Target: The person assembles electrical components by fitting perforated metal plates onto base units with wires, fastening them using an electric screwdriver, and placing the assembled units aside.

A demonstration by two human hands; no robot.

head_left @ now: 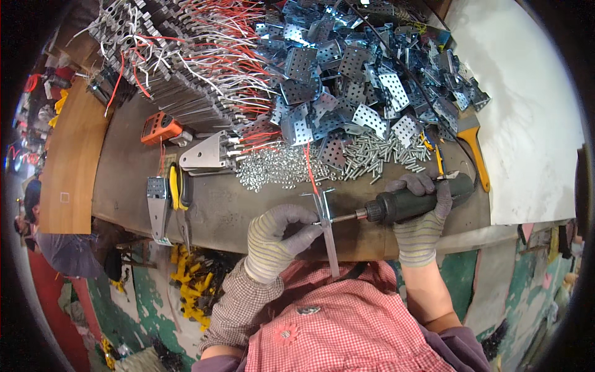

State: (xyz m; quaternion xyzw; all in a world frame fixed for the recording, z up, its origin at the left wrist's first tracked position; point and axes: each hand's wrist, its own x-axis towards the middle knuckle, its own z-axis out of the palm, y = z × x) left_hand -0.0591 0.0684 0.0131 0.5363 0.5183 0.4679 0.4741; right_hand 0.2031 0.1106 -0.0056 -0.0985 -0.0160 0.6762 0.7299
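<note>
In a striped work glove, my left hand [277,239] pinches a grey metal part [331,248] held edge-on at the bench's front edge. A red wire rises from its top. My right hand [419,226], gloved too, wraps round a black electric screwdriver [396,206] lying level. Its bit points left and meets the metal part opposite my left fingertips. Whether a screw sits at the tip is too small to tell. Just beyond lie piles of nuts [273,170] and screws [375,155].
Perforated metal brackets [356,62] heap at the back. Wired metal parts [204,80] are stacked back left. Pliers [179,189], an orange meter [162,128] and a finished-looking bracket [158,208] lie left; a yellow brush [476,149] lies right. A dark cord runs from the screwdriver.
</note>
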